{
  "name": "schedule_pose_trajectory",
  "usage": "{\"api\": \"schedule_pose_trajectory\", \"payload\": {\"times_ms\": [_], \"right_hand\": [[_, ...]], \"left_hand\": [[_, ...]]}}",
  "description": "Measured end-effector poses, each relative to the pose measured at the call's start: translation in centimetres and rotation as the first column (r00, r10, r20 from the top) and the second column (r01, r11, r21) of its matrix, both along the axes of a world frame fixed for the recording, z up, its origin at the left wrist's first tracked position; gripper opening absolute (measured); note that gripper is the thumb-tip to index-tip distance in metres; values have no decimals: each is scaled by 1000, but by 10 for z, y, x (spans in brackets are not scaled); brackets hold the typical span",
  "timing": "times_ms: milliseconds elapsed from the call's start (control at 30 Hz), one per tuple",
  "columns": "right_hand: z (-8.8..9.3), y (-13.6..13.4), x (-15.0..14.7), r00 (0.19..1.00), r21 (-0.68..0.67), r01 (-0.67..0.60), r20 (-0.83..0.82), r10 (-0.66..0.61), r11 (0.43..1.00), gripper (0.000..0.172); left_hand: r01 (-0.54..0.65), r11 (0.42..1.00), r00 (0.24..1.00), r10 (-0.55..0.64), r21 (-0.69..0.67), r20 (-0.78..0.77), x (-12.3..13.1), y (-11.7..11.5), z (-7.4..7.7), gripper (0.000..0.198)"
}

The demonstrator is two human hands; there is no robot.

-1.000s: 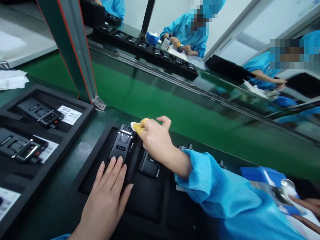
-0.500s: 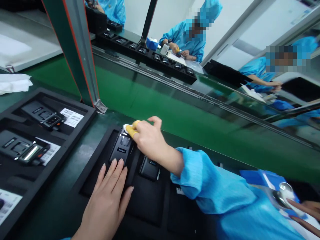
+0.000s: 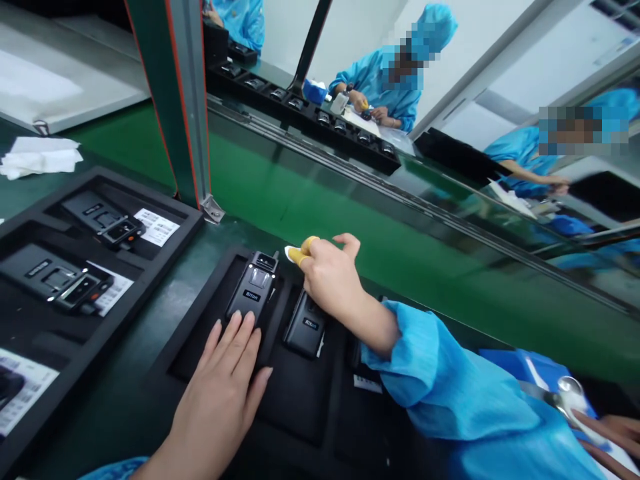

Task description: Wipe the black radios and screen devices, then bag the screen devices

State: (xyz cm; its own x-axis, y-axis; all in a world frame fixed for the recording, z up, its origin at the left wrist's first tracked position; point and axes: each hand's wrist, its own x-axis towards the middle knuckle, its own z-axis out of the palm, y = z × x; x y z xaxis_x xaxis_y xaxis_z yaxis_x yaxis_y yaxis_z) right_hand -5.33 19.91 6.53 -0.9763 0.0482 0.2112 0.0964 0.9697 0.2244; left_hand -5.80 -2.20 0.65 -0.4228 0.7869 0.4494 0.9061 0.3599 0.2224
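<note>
My left hand (image 3: 223, 387) lies flat with fingers stretched. Its fingertips press on the lower end of a black handheld radio (image 3: 245, 310) marked "Riton", which rests in a compartment of a black foam tray (image 3: 173, 370). My right hand (image 3: 333, 270), yellow finger cots on its fingers, pinches a small white wipe (image 3: 290, 255). It hovers to the right of that radio's top end, apart from it. Below my right hand a second black radio (image 3: 304, 330) sits in the adjoining compartment, its upper part hidden by the hand.
At left, another foam tray (image 3: 165, 267) holds several radios and white label sheets (image 3: 157, 227). Folded white cloths (image 3: 43, 157) lie behind it. A green upright post (image 3: 175, 100) stands by the conveyor (image 3: 300, 220). Across it, people in blue work. Another person's fingers (image 3: 607, 430) show at lower right.
My right hand has lifted the wipe off the radio's top and moved right, uncovering the radio's upper end. My left hand stays on the radio. The view has shifted slightly.
</note>
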Motion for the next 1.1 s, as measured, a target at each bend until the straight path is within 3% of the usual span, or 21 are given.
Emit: {"api": "schedule_pose_trajectory", "payload": {"times_ms": [67,200,267,400,600,833,1100], "right_hand": [[4,-6,-10,1000,-29,11,9,-10,1000,29],[6,-20,-30,989,-94,-104,97,113,990,33],[7,-19,-34,986,-100,-102,125,114,990,35],[11,-14,-30,995,-92,-60,71,66,994,36],[-1,-16,-11,964,-73,-251,70,256,965,35],[3,10,8,997,-39,-73,1,73,997,33],[6,-24,-32,986,-134,-106,114,122,985,37]], "left_hand": [[15,1000,1000,-15,9,6,0,-1,-2,35],[11,1000,999,-12,29,35,0,-2,-4,37],[4,999,999,-6,38,49,0,-2,-3,37],[8,1000,999,-9,29,33,0,-1,-2,36],[11,1000,1000,-12,20,19,-1,-1,0,35],[-3,997,996,-4,83,85,0,0,0,34],[4,998,998,-7,59,59,-1,-1,0,33]]}}
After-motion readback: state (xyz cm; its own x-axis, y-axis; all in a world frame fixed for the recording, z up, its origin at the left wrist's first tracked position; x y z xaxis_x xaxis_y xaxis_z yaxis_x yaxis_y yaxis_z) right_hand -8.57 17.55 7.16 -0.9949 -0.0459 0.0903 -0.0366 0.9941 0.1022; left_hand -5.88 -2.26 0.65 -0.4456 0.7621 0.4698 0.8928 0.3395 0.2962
